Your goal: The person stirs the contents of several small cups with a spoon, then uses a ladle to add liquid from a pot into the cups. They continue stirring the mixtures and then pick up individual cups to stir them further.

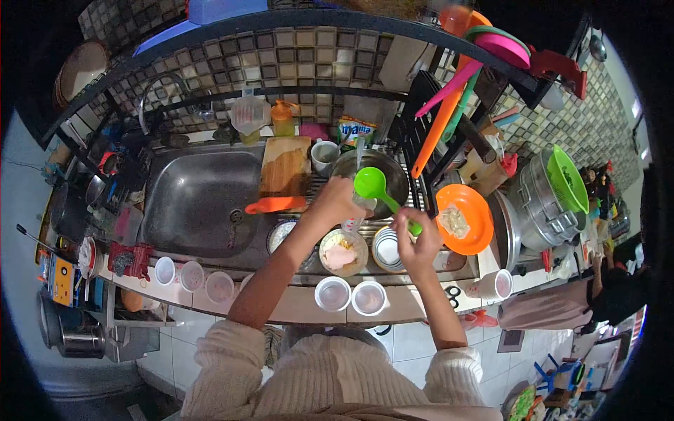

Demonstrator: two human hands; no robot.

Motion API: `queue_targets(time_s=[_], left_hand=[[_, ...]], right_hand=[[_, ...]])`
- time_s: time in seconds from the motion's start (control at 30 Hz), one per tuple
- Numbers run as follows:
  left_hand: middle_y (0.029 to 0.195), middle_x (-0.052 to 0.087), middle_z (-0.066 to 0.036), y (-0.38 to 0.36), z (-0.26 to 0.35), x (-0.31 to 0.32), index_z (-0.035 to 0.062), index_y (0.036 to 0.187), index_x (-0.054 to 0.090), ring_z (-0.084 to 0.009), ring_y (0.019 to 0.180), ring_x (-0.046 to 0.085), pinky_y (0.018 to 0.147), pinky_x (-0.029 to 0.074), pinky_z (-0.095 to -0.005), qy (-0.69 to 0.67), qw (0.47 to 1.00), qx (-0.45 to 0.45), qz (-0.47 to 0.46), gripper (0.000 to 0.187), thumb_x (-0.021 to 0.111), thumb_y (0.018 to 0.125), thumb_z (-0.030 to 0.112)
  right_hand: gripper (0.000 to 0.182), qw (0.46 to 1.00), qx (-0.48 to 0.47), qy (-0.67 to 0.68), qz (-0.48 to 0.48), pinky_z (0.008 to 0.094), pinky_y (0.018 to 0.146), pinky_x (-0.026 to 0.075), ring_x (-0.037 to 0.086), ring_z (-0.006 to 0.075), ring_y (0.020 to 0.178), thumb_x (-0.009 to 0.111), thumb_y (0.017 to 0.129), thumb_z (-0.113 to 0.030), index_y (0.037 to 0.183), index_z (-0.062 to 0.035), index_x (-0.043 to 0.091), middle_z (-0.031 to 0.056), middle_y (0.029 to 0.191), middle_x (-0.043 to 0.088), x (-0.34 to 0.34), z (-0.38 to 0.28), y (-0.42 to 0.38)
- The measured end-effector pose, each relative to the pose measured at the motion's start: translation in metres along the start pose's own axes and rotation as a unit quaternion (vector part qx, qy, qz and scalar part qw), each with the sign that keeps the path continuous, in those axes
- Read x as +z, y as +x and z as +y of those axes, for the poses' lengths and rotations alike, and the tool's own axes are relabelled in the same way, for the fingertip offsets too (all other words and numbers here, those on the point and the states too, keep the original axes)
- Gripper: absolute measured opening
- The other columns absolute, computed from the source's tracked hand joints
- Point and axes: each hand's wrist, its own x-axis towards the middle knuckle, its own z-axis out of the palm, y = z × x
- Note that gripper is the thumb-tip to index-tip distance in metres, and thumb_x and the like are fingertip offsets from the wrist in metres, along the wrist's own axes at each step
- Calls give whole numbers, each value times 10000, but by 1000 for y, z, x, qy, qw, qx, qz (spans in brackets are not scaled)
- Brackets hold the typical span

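the right hand (419, 242) is closed on the green ladle (372, 184), whose long axis runs far-left to its scoop by the metal pot (397, 168), just right of the left hand (335, 200), which seems curled around a plastic cup (352, 224).

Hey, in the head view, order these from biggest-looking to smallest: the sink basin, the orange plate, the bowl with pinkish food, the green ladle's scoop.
1. Sink basin
2. Orange plate
3. Bowl with pinkish food
4. Green ladle's scoop, smallest even though possibly nearer the camera

Tiled ctr (284, 305) edge w/ several wht cups (332, 294) + blk-handled scissors (455, 303)
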Motion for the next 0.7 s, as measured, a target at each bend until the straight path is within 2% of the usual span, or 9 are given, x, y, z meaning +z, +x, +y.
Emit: queue_targets(time_s=[0.03, 0.07, 0.13, 0.3, 0.4, 0.43, 0.53, 0.6, 0.7], left_hand=[[767, 600, -259, -2, 3, -2, -50, 752, 624, -382, 774, 597, 718, 479, -414, 3, 1000, -4, 3, 463, 783, 506, 308], [769, 601, -255, -3, 4, -3, -46, 754, 623, -382, 782, 594, 720, 477, -416, 7, 1000, -8, 7, 451, 785, 509, 296], [770, 598, -258, -1, -8, 6, -56, 751, 616, -387, 784, 592, 723, 475, -418, -12, 1000, -1, 14, 451, 785, 513, 288], [811, 594, -248, -11, -21, 13, -35, 889, 582, -382, 797, 580, 711, 458, -421, 14, 999, 24, 42, 556, 769, 527, 344], [846, 593, -248, -22, -17, 7, -34, 911, 576, -377, 819, 579, 722, 453, -421, 26, 998, 8, 63, 561, 768, 532, 333], [871, 589, -253, -26, -17, 4, -35, 906, 578, -375, 838, 575, 732, 450, -420, 12, 998, -3, 59, 553, 764, 541, 337], [904, 583, -258, -36, -9, -10, -44, 894, 578, -373, 868, 569, 748, 444, -418, -13, 998, -42, 35, 550, 758, 557, 352], [914, 581, -259, -43, -6, -15, -53, 887, 577, -373, 879, 567, 755, 442, -419, -26, 997, -69, 16, 556, 757, 563, 362], [811, 566, -281, -51, -8, -17, -100, 803, 546, -380, 801, 573, 731, 459, -412, 25, 997, 2, 67, 542, 748, 587, 354]], right_hand=[[98, 996, -92, -8, 1, 286, 531, 458, 594, 239, 605, 631, 711, 1, 798, -15, 590, 108, 718, 603, 0, -5, 3], [98, 996, -93, -7, 0, 286, 531, 458, 594, 239, 605, 631, 711, 1, 798, -15, 590, 108, 718, 603, -3, -7, 1], [185, 966, -200, -119, -118, 300, 543, 455, 587, 221, 621, 642, 684, 11, 857, -24, 586, 108, 748, 603, -9, -9, -5], [238, 965, -232, -84, -84, 314, 539, 446, 581, 243, 617, 636, 661, 13, 886, -35, 576, 97, 743, 590, -9, -6, -13], [173, 998, -47, 28, 44, 270, 548, 474, 598, 203, 639, 603, 756, 3, 918, 5, 541, 120, 774, 605, -7, 4, -23], [104, 984, 32, 141, 101, 256, 577, 478, 602, 174, 657, 547, 827, -16, 926, 16, 537, 126, 780, 611, 0, 7, -22], [82, 948, 142, 237, 157, 255, 596, 483, 609, 166, 687, 486, 878, -40, 905, 16, 540, 135, 790, 610, 13, 18, -8], [114, 947, 165, 235, 146, 263, 606, 479, 618, 173, 692, 472, 891, -63, 927, 16, 546, 148, 815, 606, 24, 34, -7], [163, 993, 118, -4, -8, 305, 629, 474, 623, 212, 705, 487, 884, -88, 999, 11, 546, 165, 867, 601, 34, 61, -13]])
